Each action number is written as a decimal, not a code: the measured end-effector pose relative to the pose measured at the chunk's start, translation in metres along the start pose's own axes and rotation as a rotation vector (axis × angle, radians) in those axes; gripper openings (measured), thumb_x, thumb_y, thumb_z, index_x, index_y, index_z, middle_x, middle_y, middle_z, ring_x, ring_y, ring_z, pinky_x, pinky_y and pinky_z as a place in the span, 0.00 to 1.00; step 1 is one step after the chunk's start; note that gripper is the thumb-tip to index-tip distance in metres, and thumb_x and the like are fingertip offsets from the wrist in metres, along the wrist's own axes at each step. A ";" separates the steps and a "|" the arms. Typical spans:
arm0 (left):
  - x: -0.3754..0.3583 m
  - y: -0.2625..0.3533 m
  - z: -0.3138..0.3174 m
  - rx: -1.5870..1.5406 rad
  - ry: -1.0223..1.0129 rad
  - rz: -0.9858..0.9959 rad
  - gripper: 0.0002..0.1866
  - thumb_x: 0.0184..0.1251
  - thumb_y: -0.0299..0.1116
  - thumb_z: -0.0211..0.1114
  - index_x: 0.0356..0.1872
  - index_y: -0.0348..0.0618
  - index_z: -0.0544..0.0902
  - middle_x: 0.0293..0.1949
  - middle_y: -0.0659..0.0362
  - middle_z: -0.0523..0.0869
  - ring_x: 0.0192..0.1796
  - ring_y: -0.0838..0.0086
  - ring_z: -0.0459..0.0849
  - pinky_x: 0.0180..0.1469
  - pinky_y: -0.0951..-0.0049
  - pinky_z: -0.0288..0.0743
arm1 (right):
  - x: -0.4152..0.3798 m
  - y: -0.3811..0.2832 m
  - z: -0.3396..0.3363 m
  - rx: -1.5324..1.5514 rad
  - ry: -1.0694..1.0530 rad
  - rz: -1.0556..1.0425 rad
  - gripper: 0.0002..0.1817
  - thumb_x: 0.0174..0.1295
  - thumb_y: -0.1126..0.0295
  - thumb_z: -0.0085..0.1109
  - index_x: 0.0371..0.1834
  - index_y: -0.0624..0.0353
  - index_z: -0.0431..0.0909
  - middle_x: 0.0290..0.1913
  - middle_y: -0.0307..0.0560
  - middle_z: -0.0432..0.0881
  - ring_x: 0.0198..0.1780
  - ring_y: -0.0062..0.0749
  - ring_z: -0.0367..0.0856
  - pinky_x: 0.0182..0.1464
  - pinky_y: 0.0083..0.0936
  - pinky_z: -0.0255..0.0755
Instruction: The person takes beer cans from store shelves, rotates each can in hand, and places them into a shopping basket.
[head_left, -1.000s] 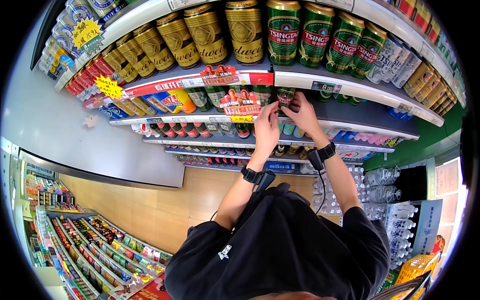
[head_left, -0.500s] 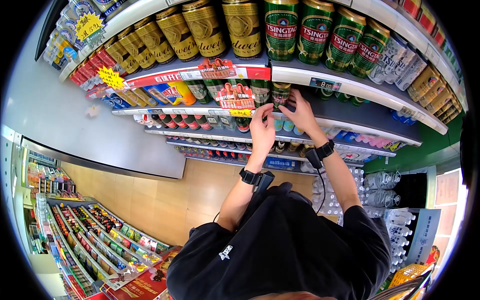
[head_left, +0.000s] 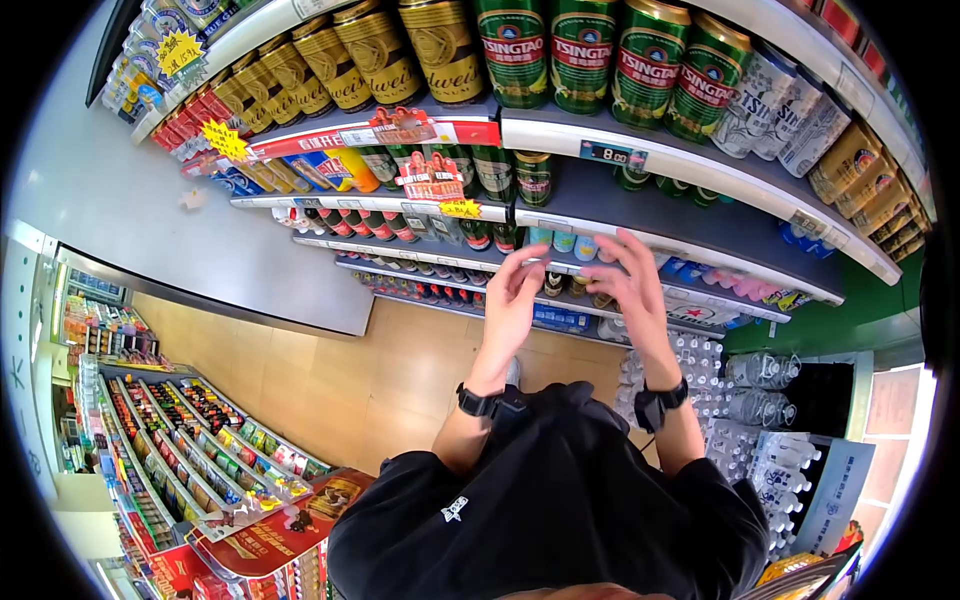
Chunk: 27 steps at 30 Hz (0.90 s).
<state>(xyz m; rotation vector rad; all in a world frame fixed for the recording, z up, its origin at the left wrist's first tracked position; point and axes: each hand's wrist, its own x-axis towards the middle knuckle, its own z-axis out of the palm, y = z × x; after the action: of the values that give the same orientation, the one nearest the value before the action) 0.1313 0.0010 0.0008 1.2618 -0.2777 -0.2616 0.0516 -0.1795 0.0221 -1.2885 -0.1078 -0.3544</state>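
My left hand (head_left: 515, 300) hovers in front of the lower shelves, fingers loosely bent and thumb apart, with nothing in it. To its right, my right hand (head_left: 635, 285) is also empty, its fingers spread and pointing left. A dark green can with a gold rim (head_left: 534, 178) stands upright on the second shelf (head_left: 690, 225), above and beyond both hands. Beside it on the left are more green cans (head_left: 493, 173), partly behind a red promotional sign (head_left: 432, 178). Light blue containers (head_left: 563, 243) sit on the shelf just beyond my fingertips.
Large green Tsingtao cans (head_left: 583, 55) and gold cans (head_left: 440, 50) line the upper shelf. An electronic price tag (head_left: 613, 153) is on its edge. Bottled water packs (head_left: 765, 410) are stacked at right. A snack rack (head_left: 190, 450) and red display (head_left: 290, 525) stand at lower left.
Both hands have let go of the dark green can and drawn back from the shelf toward my body. The can remains standing on the shelf. The view has shifted slightly.
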 end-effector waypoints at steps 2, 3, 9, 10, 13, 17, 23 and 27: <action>-0.023 0.008 0.011 -0.020 -0.019 -0.017 0.16 0.79 0.25 0.59 0.63 0.38 0.80 0.57 0.57 0.86 0.61 0.76 0.83 0.59 0.78 0.72 | -0.025 -0.012 -0.010 0.134 -0.061 0.046 0.39 0.75 0.60 0.59 0.82 0.59 0.49 0.75 0.61 0.66 0.62 0.46 0.81 0.61 0.37 0.76; -0.035 0.009 0.017 -0.053 -0.035 -0.048 0.16 0.79 0.26 0.59 0.64 0.37 0.80 0.59 0.56 0.85 0.61 0.74 0.83 0.60 0.77 0.73 | -0.036 -0.019 -0.011 0.112 -0.058 0.044 0.41 0.74 0.55 0.59 0.82 0.60 0.50 0.73 0.63 0.68 0.59 0.43 0.83 0.59 0.37 0.76; -0.093 0.002 0.053 -0.043 -0.049 -0.095 0.20 0.79 0.34 0.59 0.65 0.35 0.78 0.66 0.51 0.81 0.66 0.63 0.83 0.63 0.67 0.75 | -0.090 -0.035 -0.028 0.140 -0.055 0.136 0.43 0.72 0.56 0.62 0.82 0.60 0.50 0.70 0.61 0.71 0.56 0.40 0.83 0.57 0.36 0.76; -0.101 -0.001 0.058 -0.070 -0.058 -0.103 0.21 0.79 0.35 0.59 0.66 0.35 0.77 0.67 0.50 0.81 0.66 0.62 0.83 0.64 0.66 0.75 | -0.098 -0.036 -0.031 0.136 -0.057 0.163 0.43 0.72 0.57 0.63 0.82 0.59 0.50 0.70 0.61 0.71 0.56 0.40 0.83 0.57 0.36 0.75; -0.119 -0.003 0.071 -0.088 -0.080 -0.113 0.21 0.80 0.37 0.60 0.66 0.36 0.77 0.67 0.51 0.81 0.65 0.62 0.83 0.64 0.65 0.74 | -0.120 -0.041 -0.038 0.168 -0.048 0.176 0.43 0.71 0.59 0.63 0.82 0.59 0.49 0.69 0.59 0.72 0.55 0.39 0.82 0.56 0.36 0.75; -0.135 -0.001 0.085 -0.116 -0.129 -0.083 0.21 0.80 0.35 0.59 0.67 0.37 0.77 0.67 0.53 0.81 0.65 0.64 0.83 0.64 0.66 0.73 | -0.145 -0.055 -0.048 0.178 -0.015 0.149 0.42 0.71 0.59 0.63 0.82 0.59 0.50 0.68 0.59 0.73 0.53 0.38 0.82 0.55 0.34 0.76; -0.157 0.009 0.097 -0.074 -0.214 -0.094 0.21 0.78 0.32 0.58 0.68 0.37 0.76 0.67 0.53 0.80 0.65 0.64 0.83 0.64 0.67 0.72 | -0.184 -0.078 -0.052 0.124 0.049 0.066 0.43 0.70 0.59 0.63 0.81 0.61 0.50 0.66 0.59 0.74 0.52 0.37 0.82 0.55 0.34 0.76; -0.180 0.017 0.099 -0.096 -0.252 -0.088 0.21 0.78 0.31 0.58 0.68 0.37 0.76 0.67 0.53 0.80 0.65 0.65 0.83 0.64 0.68 0.73 | -0.207 -0.089 -0.042 0.146 0.050 0.053 0.43 0.70 0.59 0.63 0.81 0.61 0.51 0.65 0.59 0.75 0.52 0.36 0.82 0.54 0.33 0.76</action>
<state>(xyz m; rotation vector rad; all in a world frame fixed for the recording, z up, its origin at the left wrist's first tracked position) -0.0707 -0.0209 0.0335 1.1472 -0.4211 -0.5052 -0.1766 -0.1993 0.0352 -1.1358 -0.0563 -0.3273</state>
